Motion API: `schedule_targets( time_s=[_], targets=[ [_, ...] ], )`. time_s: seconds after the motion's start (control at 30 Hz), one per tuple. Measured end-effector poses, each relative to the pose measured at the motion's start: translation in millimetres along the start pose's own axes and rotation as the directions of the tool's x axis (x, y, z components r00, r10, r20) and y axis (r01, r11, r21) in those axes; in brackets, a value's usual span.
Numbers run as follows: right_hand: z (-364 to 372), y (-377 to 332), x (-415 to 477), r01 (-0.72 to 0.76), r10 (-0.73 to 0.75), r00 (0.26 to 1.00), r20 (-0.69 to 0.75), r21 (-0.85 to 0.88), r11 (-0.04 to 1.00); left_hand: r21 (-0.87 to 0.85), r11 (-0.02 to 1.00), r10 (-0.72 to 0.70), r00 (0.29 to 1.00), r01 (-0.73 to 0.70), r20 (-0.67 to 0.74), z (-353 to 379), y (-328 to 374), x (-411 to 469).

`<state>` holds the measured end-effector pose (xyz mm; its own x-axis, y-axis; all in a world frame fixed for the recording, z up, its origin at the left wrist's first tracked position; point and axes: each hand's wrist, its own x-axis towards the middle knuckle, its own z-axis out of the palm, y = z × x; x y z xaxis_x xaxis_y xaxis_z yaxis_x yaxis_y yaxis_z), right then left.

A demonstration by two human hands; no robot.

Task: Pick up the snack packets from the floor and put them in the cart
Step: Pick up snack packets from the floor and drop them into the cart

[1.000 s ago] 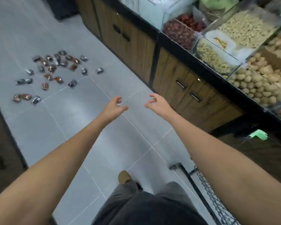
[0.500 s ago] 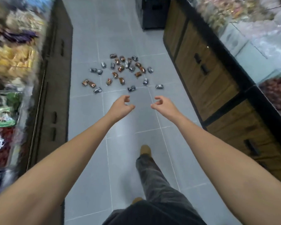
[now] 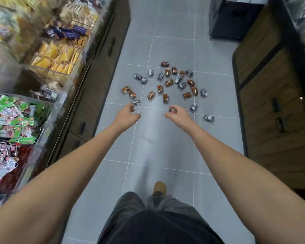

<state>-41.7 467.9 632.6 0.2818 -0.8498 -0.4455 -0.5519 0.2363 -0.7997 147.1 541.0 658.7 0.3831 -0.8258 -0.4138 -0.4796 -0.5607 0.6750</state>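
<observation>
Both my arms are stretched out ahead of me over the grey tiled floor [image 3: 165, 147]. My left hand [image 3: 126, 116] hangs in the air with its fingers loosely curled and nothing in it. My right hand [image 3: 177, 114] is held the same way, level with the left and a little apart from it. A small dark packet [image 3: 173, 109] shows right at its fingertips, and through the blur I cannot tell whether it is touched or simply lies on the tiles beyond them.

The snack packets [image 3: 169, 83] are all on the floor, scattered in a loose patch just past my hands (brown wrappers and dark silvery ones mixed together). Most are apart from one another, and a few in the middle touch or overlap. One silvery packet [image 3: 136, 102] lies just beyond my left fingertips. Another stray packet [image 3: 208, 118] lies alone to the right of my right hand, nearer the wooden cabinet [image 3: 271, 85] that lines that side of the aisle.

Along my left runs a dark cabinet [image 3: 95, 76] topped with clear bins: yellow packs [image 3: 55, 59] further up, green-labelled trays [image 3: 9, 118] closer to me. A black unit [image 3: 232, 18] stands at the far end of the aisle. Below my arms are my dark trousers [image 3: 148, 217] and one tan shoe [image 3: 159, 187] planted on the tiles
</observation>
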Motion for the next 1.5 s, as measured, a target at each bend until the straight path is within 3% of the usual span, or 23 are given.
schedule_targets(
  time_s=[0.2,0.47,0.73,0.93,1.27,1.5],
  targets=[
    [5,-47,90,0.041,-0.036,0.995,0.092,-0.049,0.998,-0.066,0.994,-0.086,0.995,0.082,-0.055,-33,8,69],
    [15,-101,211,-0.025,0.035,0.993,0.115,-0.084,0.996,-0.099,0.989,-0.111,0.993,0.108,-0.027,-61,17,207],
    [28,-162,346,-0.131,0.147,0.985,0.087,-0.169,0.977,-0.041,0.995,-0.090,0.989,0.095,0.121,-97,46,358],
    [30,-189,424,-0.188,0.199,0.977,0.079,-0.135,0.973,-0.009,0.989,-0.141,0.967,0.146,0.214,-107,58,450],
    [34,-171,572,-0.280,0.293,0.946,0.136,-0.111,0.954,-0.032,0.964,-0.246,0.934,0.263,0.259,-80,56,591],
    [66,-108,703,-0.377,0.383,0.913,0.141,-0.069,0.924,0.029,0.934,-0.351,0.903,0.356,0.246,-13,-3,695]
  ],
)
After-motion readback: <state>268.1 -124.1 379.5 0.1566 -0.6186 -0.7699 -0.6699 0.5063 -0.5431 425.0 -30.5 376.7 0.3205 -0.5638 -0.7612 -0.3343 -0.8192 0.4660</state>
